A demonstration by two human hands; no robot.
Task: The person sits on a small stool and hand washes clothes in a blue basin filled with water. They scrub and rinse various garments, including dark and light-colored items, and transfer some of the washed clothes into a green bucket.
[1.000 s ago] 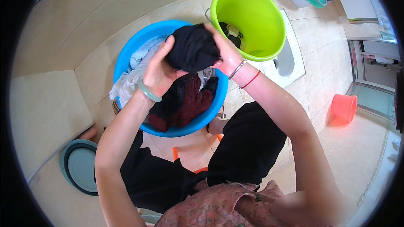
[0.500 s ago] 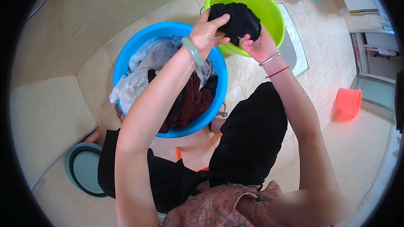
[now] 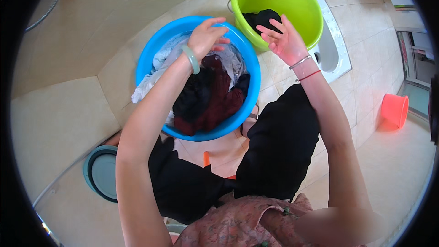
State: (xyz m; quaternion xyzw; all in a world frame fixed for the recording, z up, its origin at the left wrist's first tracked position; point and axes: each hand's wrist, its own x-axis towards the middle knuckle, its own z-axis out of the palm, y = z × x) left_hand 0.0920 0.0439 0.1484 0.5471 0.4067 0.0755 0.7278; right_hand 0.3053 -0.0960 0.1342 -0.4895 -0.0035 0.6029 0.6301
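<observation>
A black garment (image 3: 262, 19) lies inside the lime green bucket (image 3: 315, 13), low against its near left side. My right hand (image 3: 287, 41) is over the bucket's near rim, fingers spread, holding nothing. Above the far part of the blue basin (image 3: 254, 64) hovers my left hand (image 3: 206, 39), also with fingers apart and nothing in them. White clothes (image 3: 146, 83), a dark red garment (image 3: 217, 103) and black cloth (image 3: 194, 92) fill the basin. Part of its contents is hidden by my left hand and forearm.
A white squat toilet (image 3: 336, 41) is set in the tiled floor, right of the bucket. Further right stands a coral pink bucket (image 3: 394, 111). A grey-green folding basin (image 3: 103, 174) sits at the left. A shower hose (image 3: 52, 7) hangs at the far left wall.
The black garment has left both hands and now rests in the green bucket. My left hand has moved left and back over the blue basin. The whole view has shifted a little.
</observation>
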